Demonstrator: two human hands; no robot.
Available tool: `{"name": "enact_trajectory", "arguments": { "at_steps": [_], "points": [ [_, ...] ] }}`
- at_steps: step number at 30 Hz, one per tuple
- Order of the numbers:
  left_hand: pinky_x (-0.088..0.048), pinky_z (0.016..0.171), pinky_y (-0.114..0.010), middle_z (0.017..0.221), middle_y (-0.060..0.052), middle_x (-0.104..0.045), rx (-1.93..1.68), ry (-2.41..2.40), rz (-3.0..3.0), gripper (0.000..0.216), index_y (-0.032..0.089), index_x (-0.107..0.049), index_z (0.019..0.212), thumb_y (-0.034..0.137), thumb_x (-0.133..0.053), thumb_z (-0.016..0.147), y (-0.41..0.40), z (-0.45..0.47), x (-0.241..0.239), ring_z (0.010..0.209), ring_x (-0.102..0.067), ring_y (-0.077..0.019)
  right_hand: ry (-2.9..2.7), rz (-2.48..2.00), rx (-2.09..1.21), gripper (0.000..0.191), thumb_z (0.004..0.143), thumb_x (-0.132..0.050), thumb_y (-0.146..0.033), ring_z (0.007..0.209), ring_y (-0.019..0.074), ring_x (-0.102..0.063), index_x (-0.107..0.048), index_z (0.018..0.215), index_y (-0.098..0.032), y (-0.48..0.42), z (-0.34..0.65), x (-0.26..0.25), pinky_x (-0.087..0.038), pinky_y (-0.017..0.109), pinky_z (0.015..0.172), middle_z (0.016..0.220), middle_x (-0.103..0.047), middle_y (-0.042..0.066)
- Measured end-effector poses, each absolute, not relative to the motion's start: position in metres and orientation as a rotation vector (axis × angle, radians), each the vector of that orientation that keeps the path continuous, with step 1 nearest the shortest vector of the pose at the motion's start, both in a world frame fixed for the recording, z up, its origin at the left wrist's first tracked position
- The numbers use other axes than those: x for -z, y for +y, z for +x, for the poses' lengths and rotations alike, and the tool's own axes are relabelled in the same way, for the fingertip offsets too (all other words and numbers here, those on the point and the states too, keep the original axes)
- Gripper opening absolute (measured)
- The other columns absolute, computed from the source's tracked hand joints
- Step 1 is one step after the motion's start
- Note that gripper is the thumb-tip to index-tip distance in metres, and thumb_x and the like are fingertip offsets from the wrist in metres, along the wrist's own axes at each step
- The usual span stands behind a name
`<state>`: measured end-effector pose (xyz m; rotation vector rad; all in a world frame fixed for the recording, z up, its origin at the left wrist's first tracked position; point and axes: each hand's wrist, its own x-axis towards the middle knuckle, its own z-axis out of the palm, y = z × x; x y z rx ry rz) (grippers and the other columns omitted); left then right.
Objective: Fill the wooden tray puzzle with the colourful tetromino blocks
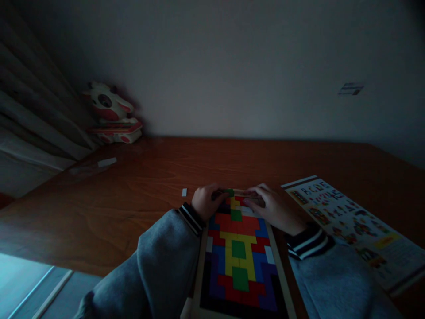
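Observation:
A wooden-framed block puzzle (237, 277) lies lengthwise before me, filled with flat red, yellow, blue, purple, green, black and white pieces. At its far end, my left hand (206, 203) is closed, thumb and fingers pinching near a green block (229, 192) at the frame's top edge. My right hand (270, 207) reaches over the far right corner. Its fingers are curled, thumb and forefinger close together beside red and white pieces; what lies between them is too dark to make out. Both hands partly cover the upper rows.
A small white piece (184, 192) lies left of the puzzle. To the right is a printed sheet (352, 226) of coloured shapes. A cow-shaped toy (114, 113) stands at the back left, beside a curtain (36, 102). A pale strip (106, 162) lies on the wooden table (149, 168).

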<state>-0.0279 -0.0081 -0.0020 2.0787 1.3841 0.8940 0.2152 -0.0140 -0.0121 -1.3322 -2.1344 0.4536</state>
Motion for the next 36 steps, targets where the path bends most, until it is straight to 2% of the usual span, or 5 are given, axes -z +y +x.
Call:
{"name": "enact_trajectory", "arguments": {
  "at_steps": [12,26,28,33,36],
  "points": [
    [-0.054,0.067,-0.024,0.088,-0.003,-0.077,-0.908,1.390,2.098,0.016,0.019,-0.073,0.098,0.031,-0.066,0.090,-0.008,-0.027,0.003,0.077,-0.071,-0.0163,-2.178,-1.363,-0.479,0.035,0.080,-0.073,-0.048,0.087,0.0224,-0.067,-0.070,0.107,-0.026,-0.020,0.220,-0.012,-0.053,0.036,0.075,0.098,-0.069,0.006],
    [-0.053,0.066,-0.024,0.085,-0.002,-0.076,-0.960,1.365,2.130,0.013,0.019,-0.073,0.095,0.029,-0.068,0.088,-0.008,-0.027,0.004,0.074,-0.070,-0.0158,-2.006,-1.370,-0.508,0.044,0.070,-0.079,-0.056,0.090,0.0240,-0.066,-0.070,0.099,-0.024,-0.013,0.210,0.016,-0.054,0.038,0.077,0.097,-0.068,0.006],
    [-0.054,0.066,-0.024,0.085,-0.002,-0.076,-0.964,1.348,2.140,0.014,0.019,-0.074,0.096,0.029,-0.068,0.089,-0.008,-0.027,0.004,0.074,-0.070,-0.0157,-1.984,-1.358,-0.531,0.042,0.072,-0.077,-0.056,0.088,0.0235,-0.067,-0.070,0.097,-0.024,-0.013,0.210,0.015,-0.054,0.038,0.076,0.096,-0.069,0.006],
    [-0.055,0.065,-0.023,0.084,-0.002,-0.076,-1.026,1.300,2.108,0.013,0.019,-0.074,0.094,0.029,-0.068,0.089,-0.007,-0.028,0.005,0.073,-0.071,-0.0151,-1.833,-1.346,-0.649,0.032,0.088,-0.061,-0.052,0.084,0.0204,-0.068,-0.070,0.096,-0.023,-0.016,0.208,-0.002,-0.054,0.035,0.075,0.091,-0.072,0.006],
    [-0.055,0.065,-0.023,0.081,-0.003,-0.076,-1.114,1.231,2.105,0.013,0.018,-0.074,0.091,0.030,-0.068,0.088,-0.008,-0.027,0.003,0.071,-0.071,-0.0149,-1.779,-1.267,-0.768,0.030,0.090,-0.058,-0.050,0.089,0.0198,-0.068,-0.070,0.101,-0.024,-0.022,0.207,-0.015,-0.055,0.034,0.078,0.097,-0.073,0.006]
  ]
}}
